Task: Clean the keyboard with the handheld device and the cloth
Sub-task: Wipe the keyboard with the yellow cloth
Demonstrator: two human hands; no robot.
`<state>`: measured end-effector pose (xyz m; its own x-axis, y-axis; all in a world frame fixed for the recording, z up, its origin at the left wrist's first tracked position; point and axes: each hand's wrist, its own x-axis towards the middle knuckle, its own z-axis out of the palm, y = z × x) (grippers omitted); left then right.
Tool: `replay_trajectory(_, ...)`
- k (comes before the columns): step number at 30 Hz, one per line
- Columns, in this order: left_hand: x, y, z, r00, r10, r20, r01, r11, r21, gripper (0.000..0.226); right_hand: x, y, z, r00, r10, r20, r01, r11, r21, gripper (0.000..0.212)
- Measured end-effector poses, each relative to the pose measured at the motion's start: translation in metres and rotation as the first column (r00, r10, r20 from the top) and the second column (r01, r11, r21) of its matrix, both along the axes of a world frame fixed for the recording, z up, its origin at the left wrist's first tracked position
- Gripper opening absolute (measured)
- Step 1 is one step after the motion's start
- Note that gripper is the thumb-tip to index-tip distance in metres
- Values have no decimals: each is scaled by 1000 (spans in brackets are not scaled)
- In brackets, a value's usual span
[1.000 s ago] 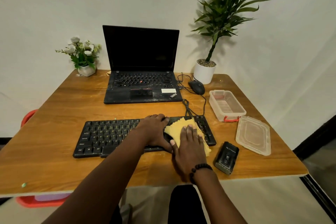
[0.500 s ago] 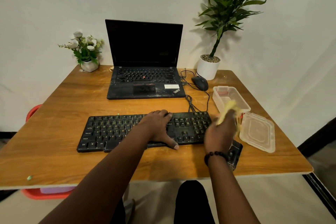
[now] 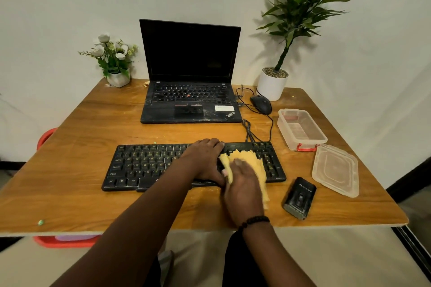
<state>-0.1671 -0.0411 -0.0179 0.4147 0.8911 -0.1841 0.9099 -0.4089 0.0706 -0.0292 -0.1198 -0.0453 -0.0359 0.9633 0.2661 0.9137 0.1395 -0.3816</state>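
A black keyboard (image 3: 149, 165) lies across the near middle of the wooden table (image 3: 93, 128). My left hand (image 3: 205, 158) rests flat on its middle keys, thumb at the front edge. A yellow cloth (image 3: 250, 161) is spread over the keyboard's right part, and my right hand (image 3: 242, 189) presses on it with flat fingers. The black handheld device (image 3: 299, 197) lies on the table to the right of the keyboard, untouched.
An open black laptop (image 3: 189, 91) stands behind the keyboard, with a mouse (image 3: 261, 104) and cables to its right. A clear plastic box (image 3: 300, 129) and its lid (image 3: 334, 169) lie at the right. A tall potted plant (image 3: 272, 86) and a flower pot (image 3: 117, 78) stand at the back.
My right hand had lifted the cloth off to the right, above the plastic box; it has now come back down and presses the cloth on the keyboard's right part. My left hand stayed put.
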Motion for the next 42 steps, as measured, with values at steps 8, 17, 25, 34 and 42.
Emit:
replay_trajectory(8,2,-2,4,1000,4,-19,-4,1000,-20,130,28,-6,16,983,152,105,-154,988,10,45)
replay_trajectory(17,4,-2,3,1000,26,-15,-26,999,-36,133,22,-15,4,998,45,-53,-50,995,-90,46)
replay_trajectory(25,-5,-2,5,999,34,-38,-38,994,-104,149,54,39,60,247,-310,-918,327,919,-222,45)
replay_trajectory(34,-7,-4,3,998,37,-59,-38,999,-17,141,-2,58,11,985,159,-64,-167,972,-162,46)
replay_trajectory(42,-11,0,-2,997,51,-51,-53,998,-41,144,27,76,20,996,47,71,-36,989,-144,42)
